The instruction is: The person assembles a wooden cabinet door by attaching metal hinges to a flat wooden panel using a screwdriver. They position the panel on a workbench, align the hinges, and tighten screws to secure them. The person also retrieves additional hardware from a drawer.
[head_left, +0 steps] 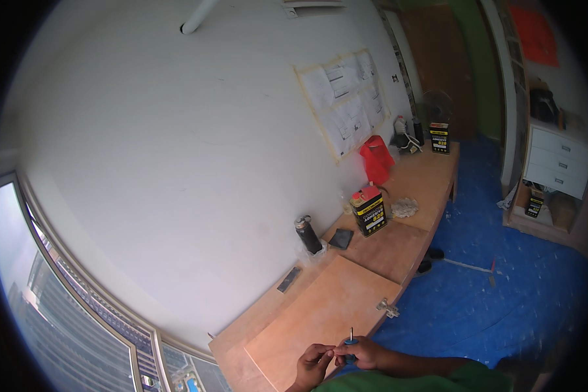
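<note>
Screwdriver [351, 342] handle mostly hidden inside right hand's [366, 353] clamped fingers; left hand [312, 366] pinches something unseen.

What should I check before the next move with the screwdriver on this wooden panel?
1. Tool in hand: right hand grips a blue-handled screwdriver, shaft pointing up. Ok.
2. Left hand pinches at something small by the right fingers; what it is, cannot tell.
3. Wooden panel lies flat on the workbench. Ok.
4. Metal hinge sits at the panel's right edge, apart from both hands. Ok; whether it is fastened, cannot tell.
5. Adhesive can stands upright further along the bench, away from the hands. Ok.
</note>
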Tool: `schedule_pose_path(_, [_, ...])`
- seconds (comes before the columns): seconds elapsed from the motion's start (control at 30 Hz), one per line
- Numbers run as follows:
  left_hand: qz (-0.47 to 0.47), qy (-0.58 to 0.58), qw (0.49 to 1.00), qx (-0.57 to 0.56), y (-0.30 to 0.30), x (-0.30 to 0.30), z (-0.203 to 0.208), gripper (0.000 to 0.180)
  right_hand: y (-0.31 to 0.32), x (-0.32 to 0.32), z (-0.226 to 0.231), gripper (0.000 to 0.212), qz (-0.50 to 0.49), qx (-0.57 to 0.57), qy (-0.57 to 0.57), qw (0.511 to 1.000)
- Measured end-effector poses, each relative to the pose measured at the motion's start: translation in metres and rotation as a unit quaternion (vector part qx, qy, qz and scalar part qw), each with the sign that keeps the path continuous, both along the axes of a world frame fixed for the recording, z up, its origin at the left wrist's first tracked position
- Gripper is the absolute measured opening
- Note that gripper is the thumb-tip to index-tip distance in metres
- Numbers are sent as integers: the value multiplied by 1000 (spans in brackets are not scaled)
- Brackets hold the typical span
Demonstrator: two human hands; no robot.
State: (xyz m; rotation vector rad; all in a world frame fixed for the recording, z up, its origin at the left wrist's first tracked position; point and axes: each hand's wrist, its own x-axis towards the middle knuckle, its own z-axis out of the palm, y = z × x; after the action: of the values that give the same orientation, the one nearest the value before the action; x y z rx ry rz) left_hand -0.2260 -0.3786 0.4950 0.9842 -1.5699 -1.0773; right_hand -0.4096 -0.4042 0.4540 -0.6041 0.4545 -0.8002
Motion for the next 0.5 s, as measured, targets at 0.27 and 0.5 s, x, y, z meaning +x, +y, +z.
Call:
schedule_pose_path(0.27, [-32,81,989,116,5,4,-1,31,-1,-1,-15,15,42,44,-54,997])
schedule_pose_path(0.5, [1,55,994,90,3,10,-19,27,3,3,-15,15,2,57,9,998])
